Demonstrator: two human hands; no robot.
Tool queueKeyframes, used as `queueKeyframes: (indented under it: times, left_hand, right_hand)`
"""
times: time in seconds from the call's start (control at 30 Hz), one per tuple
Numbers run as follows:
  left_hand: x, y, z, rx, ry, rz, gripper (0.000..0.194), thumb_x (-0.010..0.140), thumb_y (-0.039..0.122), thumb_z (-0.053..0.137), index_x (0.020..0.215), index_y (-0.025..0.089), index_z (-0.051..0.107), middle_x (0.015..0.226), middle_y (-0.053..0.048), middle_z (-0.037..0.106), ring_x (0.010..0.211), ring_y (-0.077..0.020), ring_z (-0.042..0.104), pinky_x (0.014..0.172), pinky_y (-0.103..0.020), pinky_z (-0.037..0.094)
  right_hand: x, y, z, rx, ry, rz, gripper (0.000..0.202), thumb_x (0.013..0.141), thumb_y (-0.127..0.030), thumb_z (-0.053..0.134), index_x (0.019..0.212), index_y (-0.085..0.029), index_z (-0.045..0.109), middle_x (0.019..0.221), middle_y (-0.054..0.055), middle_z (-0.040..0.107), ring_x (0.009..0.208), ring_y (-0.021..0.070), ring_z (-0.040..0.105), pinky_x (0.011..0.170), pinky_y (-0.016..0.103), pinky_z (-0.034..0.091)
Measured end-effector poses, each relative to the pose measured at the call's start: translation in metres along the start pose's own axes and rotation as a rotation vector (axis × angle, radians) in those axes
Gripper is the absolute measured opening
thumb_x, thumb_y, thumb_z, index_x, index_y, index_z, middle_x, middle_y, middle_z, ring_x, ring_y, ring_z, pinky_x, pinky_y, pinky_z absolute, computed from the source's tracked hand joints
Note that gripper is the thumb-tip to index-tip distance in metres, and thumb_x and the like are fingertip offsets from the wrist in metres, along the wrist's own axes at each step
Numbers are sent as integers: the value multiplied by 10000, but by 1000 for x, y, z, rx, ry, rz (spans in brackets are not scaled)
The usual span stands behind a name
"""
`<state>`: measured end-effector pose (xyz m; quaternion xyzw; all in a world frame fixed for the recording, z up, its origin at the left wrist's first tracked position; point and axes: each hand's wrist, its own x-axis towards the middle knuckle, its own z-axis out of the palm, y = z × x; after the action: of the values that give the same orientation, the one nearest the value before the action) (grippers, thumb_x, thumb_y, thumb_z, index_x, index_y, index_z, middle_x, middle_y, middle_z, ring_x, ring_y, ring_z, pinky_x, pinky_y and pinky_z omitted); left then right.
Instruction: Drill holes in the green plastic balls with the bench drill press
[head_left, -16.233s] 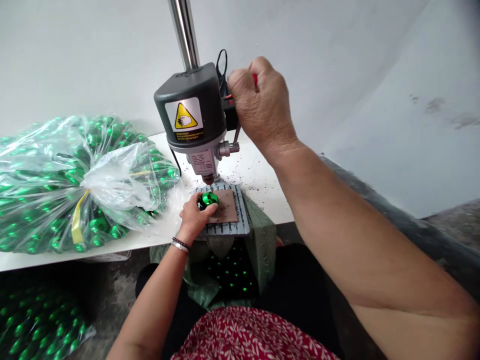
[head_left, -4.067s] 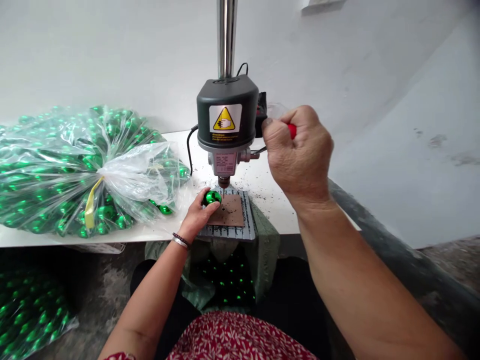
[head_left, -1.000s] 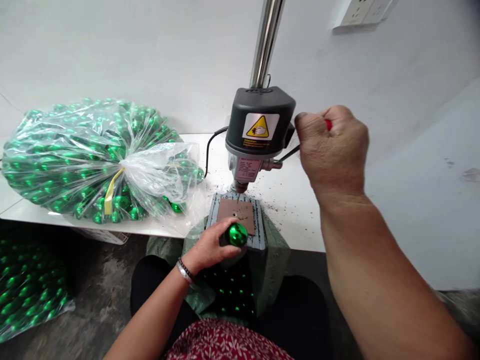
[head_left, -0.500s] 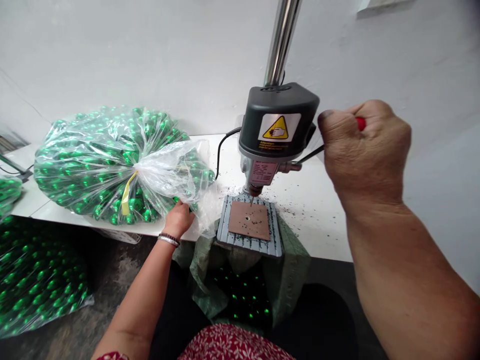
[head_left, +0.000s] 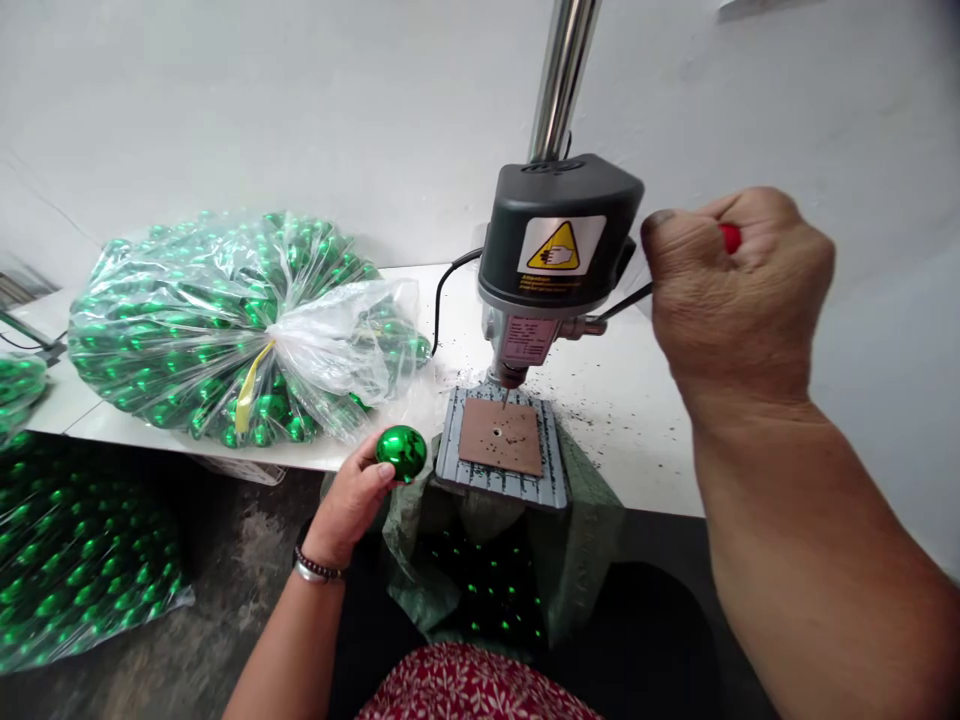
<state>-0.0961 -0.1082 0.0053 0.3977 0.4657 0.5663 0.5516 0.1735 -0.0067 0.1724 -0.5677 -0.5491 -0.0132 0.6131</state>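
Between its thumb and fingers my left hand [head_left: 358, 492] holds a shiny green ball [head_left: 401, 453], just left of the drill press base [head_left: 555, 465]. My right hand [head_left: 739, 290] is wrapped round the red-ended lever [head_left: 628, 300] of the drill press [head_left: 562, 235]. Under the drill bit [head_left: 505, 398] a brown square plate [head_left: 484, 450] with a small hole lies on the grooved base. The ball is beside the base, apart from the plate. Dark green shavings are scattered over the plate and base.
A tied clear bag [head_left: 172, 340] of green balls lies on the white table [head_left: 637, 440]. Another bag of balls [head_left: 82, 560] is at the lower left. Below the base hangs an open green sack [head_left: 589, 550] with green balls inside. A black cable runs behind.
My left hand has come out from under the bag's loose plastic, and a green ball now shows in it. My right hand stays on the lever.
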Motion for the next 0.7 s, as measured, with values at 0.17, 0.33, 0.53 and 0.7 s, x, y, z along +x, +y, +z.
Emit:
queueKeyframes:
  times: [0.17,0.33,0.53,0.7]
  left_hand:
    - [17,-12,43,-98,-27,-73,528,652,400,803,1101,167,651,1022,-63,697,874,-177,647,779,-304,548]
    - [55,-24,65,312,32,55,606,654,295,785,1204,166,568,1039,-58,695,953,-184,652,889,-323,521]
    - [86,-30,70,715,-75,187,625,698,278,787,1290,170,617,1318,-114,659,1243,-275,589,1109,-412,422]
    - [97,-40,70,836,-149,275,634,692,259,807,1301,209,636,1259,-89,702,1187,-283,628,1076,-442,459]
  right_hand:
    - [1,4,2,44,4,-17,414,851,-491,582,685,-130,466,557,-93,370,551,-8,289,593,204,265]
    - [2,9,3,92,8,-122,430,869,-497,545,679,-128,436,551,-102,347,536,-22,266,597,173,255]
    - [2,1,-1,98,-61,-17,348,871,-348,575,660,-145,387,546,-106,322,540,-16,258,628,181,274]
    - [2,1,-2,164,-67,-44,342,876,-328,571,656,-152,376,547,-100,324,534,-16,254,628,182,272]
